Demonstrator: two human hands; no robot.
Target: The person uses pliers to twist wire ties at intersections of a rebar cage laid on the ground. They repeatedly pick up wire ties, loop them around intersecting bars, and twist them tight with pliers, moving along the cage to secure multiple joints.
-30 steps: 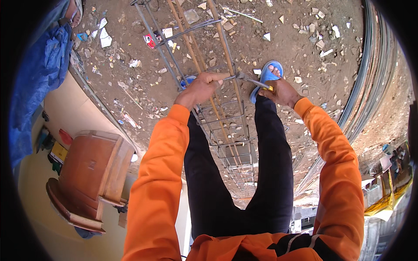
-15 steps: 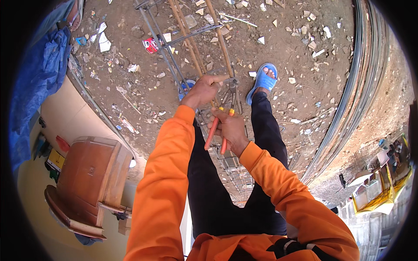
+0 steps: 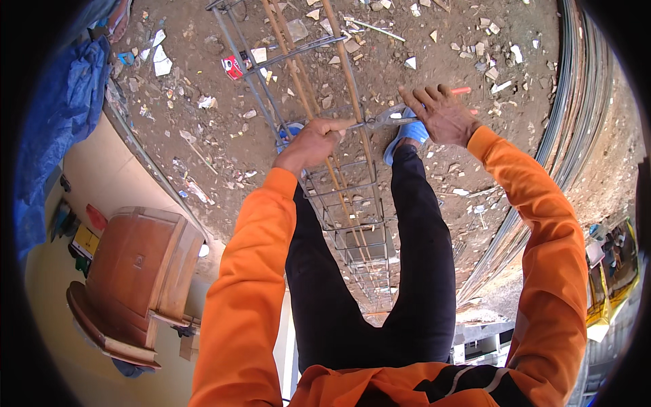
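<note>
Between my legs runs a long rebar cage (image 3: 356,88) of rusty long bars and grey square stirrups. My left hand (image 3: 310,146) is closed on the cage, its index finger stretched along a stirrup toward the right-hand bar. Out to the right, my right hand (image 3: 441,115) grips a pair of pincers (image 3: 462,90) with red handles, palm down over them. The handles lie sideways, and the metal jaws touch the joint of bar and stirrup by my left fingertip. Any tie wire at that joint is too small to make out.
Broken tile pieces and a red packet (image 3: 233,67) litter the dirt ground. A bundle of long steel rods (image 3: 576,102) curves along the right. Brown wooden furniture (image 3: 139,271) stands at left, below a blue tarp (image 3: 64,122). My blue sandals (image 3: 410,132) flank the cage.
My right hand has swung the pincers from pointing up near my left hand out to the right, turning the handles sideways. My left hand stays at the same stirrup.
</note>
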